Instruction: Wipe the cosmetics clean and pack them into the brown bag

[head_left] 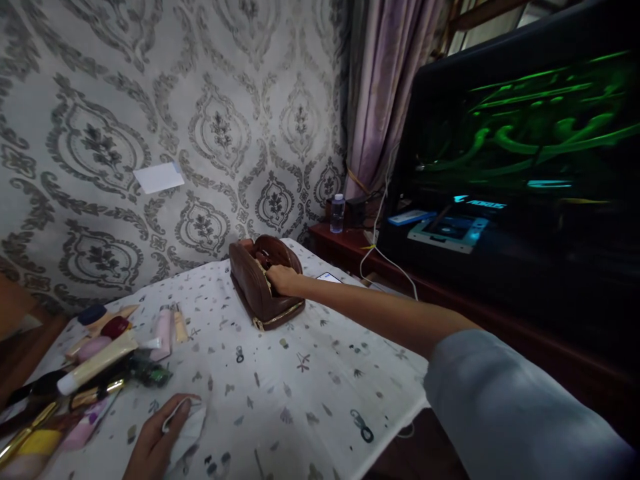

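Observation:
A brown leather cosmetic bag (265,283) stands unzipped on the white patterned cloth (280,413), its mouth spread apart. My right hand (283,280) is at this mouth with its fingers curled over the zipped rim; the fingertips are hidden inside. At the lower left, my left hand (159,437) pinches a crumpled white tissue (189,427) between thumb and fingers, close above the cloth. Left of that hand lies a heap of cosmetics, among them a cream tube (97,361), a pink tube (163,330) and a dark green item (153,372).
A phone (329,277) lies behind my right forearm. On the dark red desk are a clear bottle (337,215), a white cable (390,257) and a large black glossy computer case or screen (500,267) at the right. Patterned wallpaper (215,120) closes off the back.

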`<state>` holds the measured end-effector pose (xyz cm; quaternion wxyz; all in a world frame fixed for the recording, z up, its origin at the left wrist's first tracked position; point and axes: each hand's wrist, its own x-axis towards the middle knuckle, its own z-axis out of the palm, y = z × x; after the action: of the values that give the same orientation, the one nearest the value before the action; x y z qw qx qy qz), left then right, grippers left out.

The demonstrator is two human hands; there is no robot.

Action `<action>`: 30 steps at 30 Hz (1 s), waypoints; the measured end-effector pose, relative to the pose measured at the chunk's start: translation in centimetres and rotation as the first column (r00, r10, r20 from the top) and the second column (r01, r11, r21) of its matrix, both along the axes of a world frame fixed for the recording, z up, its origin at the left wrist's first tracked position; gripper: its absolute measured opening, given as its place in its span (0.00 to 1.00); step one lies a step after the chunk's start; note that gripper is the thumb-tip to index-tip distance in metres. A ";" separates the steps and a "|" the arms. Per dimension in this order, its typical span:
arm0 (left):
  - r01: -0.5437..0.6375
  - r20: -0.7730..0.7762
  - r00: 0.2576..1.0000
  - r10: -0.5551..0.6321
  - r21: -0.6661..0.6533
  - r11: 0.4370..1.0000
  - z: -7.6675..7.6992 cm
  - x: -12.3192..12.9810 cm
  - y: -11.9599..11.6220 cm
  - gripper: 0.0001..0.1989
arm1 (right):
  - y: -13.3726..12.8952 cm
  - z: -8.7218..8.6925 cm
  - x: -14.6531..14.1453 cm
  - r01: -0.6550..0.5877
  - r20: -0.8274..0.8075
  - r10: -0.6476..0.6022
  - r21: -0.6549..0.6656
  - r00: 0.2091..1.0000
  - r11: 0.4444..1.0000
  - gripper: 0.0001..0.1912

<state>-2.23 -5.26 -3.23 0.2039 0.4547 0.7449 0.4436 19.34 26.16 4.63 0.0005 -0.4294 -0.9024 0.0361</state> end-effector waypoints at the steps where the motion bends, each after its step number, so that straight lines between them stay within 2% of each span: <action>1: 0.010 0.002 1.000 -0.010 -0.001 1.000 0.1 0.1 0.0 0.32 | -0.1 0.0 0.1 -0.002 0.003 0.002 0.000 1.000 1.000 0.16; 8: 0.068 0.029 0.997 -0.067 -0.038 0.997 0.9 -0.4 0.3 0.33 | -1.4 1.2 0.4 -0.045 0.064 0.043 0.028 0.997 0.999 0.17; 13: 0.076 0.067 0.995 -0.074 -0.026 0.997 1.5 -0.3 0.3 0.32 | -3.4 3.8 0.6 -0.131 0.139 0.112 0.133 0.984 0.982 0.12; 15: 0.104 0.061 0.993 -0.103 -0.004 0.995 1.8 -0.1 0.3 0.31 | -4.3 5.0 1.4 -0.185 0.174 0.153 0.190 0.973 0.964 0.10; 18: 0.144 0.037 0.989 -0.144 0.003 0.990 2.0 0.1 0.3 0.29 | -5.6 6.1 3.5 -0.268 0.230 0.212 0.246 0.950 0.931 0.11; 21: 0.183 0.028 0.983 -0.183 0.000 0.983 1.9 0.0 0.4 0.26 | -6.7 6.1 5.9 -0.333 0.287 0.256 0.262 0.923 0.906 0.13; 25: 0.208 0.043 0.977 -0.207 0.002 0.978 1.9 -0.1 0.3 0.24 | -7.8 5.1 7.8 -0.418 0.356 0.309 0.288 0.882 0.861 0.15; 30: 0.175 0.067 0.982 -0.175 0.013 0.985 2.0 0.0 0.2 0.23 | -9.1 3.9 8.7 -0.399 0.325 0.298 0.313 0.898 0.862 0.18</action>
<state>-2.26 -5.07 -1.21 0.2656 0.5039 0.6930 0.4420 28.02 17.10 8.51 -0.0456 -0.2504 -0.9474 -0.1940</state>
